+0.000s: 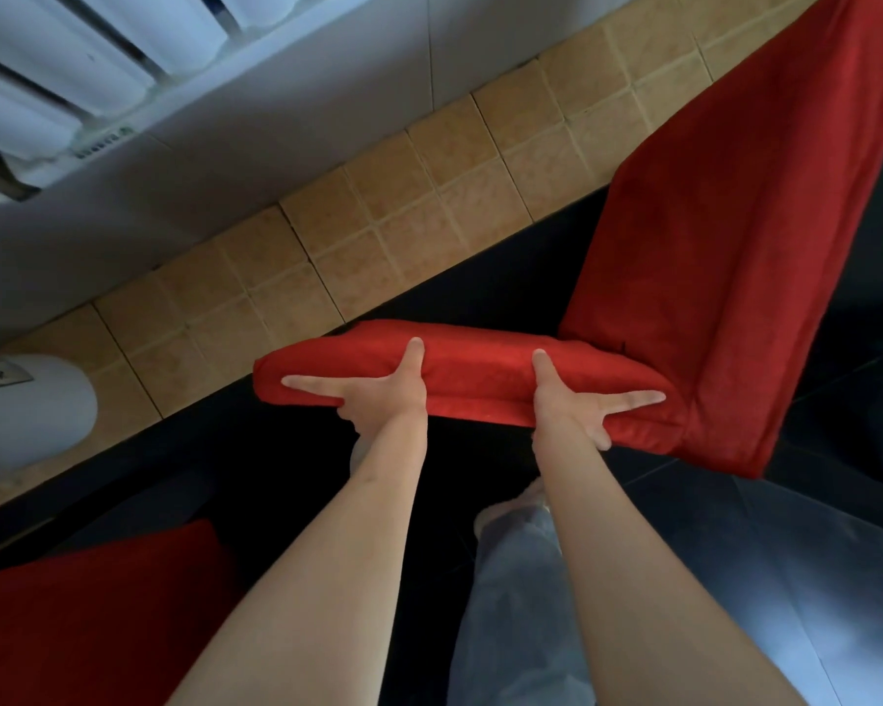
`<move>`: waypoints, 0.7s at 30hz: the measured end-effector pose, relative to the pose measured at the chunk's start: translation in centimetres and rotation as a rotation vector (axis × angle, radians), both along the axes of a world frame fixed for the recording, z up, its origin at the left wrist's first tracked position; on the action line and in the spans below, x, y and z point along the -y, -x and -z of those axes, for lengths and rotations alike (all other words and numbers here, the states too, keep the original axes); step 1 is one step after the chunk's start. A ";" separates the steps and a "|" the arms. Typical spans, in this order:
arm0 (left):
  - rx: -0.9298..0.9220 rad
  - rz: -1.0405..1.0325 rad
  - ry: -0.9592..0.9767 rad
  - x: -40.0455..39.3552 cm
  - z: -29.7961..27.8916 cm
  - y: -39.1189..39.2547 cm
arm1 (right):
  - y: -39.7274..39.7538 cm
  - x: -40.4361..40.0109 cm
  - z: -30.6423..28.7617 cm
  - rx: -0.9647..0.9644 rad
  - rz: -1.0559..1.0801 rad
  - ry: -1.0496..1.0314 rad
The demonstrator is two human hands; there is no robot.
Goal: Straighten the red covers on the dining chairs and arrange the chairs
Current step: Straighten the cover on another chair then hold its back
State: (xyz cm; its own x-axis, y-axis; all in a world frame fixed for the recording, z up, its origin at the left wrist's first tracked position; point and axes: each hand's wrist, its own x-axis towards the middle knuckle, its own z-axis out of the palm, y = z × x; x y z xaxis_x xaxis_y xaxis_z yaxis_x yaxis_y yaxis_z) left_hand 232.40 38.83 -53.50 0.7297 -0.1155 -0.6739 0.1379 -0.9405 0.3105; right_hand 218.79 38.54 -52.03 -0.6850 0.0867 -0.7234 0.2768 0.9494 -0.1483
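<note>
1. The chair back top lies in the middle, and both hands sit on it.
2. The left hand is left of the right hand.
3. A second chair stands to the right, touching the first.
4. A third chair is near, on the left.
5. The tiled wall is far behind.

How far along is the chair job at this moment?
Done: the cover on the right chair looks smooth. In hand: left hand and right hand grip the top of the middle chair back. Left: the chair at lower left is only partly visible, state unclear.
</note>
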 end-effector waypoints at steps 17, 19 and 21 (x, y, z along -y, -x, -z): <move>-0.023 0.075 0.190 -1.2 -0.3 -3.4 | -0.1 0.4 -0.2 -0.151 -0.194 -0.017; 0.020 0.206 0.149 -1.4 -0.4 -6.0 | -0.8 -0.4 -0.3 -0.229 -0.470 0.040; 0.061 0.453 0.156 -1.6 -0.5 -9.1 | -2.0 -1.3 -0.4 -0.234 -0.848 0.113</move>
State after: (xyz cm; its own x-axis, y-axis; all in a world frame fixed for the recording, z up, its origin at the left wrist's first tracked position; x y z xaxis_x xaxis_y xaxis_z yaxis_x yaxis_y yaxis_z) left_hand 241.45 40.42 -53.03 0.6201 -0.5276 -0.5806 -0.2980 -0.8430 0.4479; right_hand 220.78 39.84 -51.65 -0.6181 -0.5805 -0.5301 -0.5622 0.7978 -0.2181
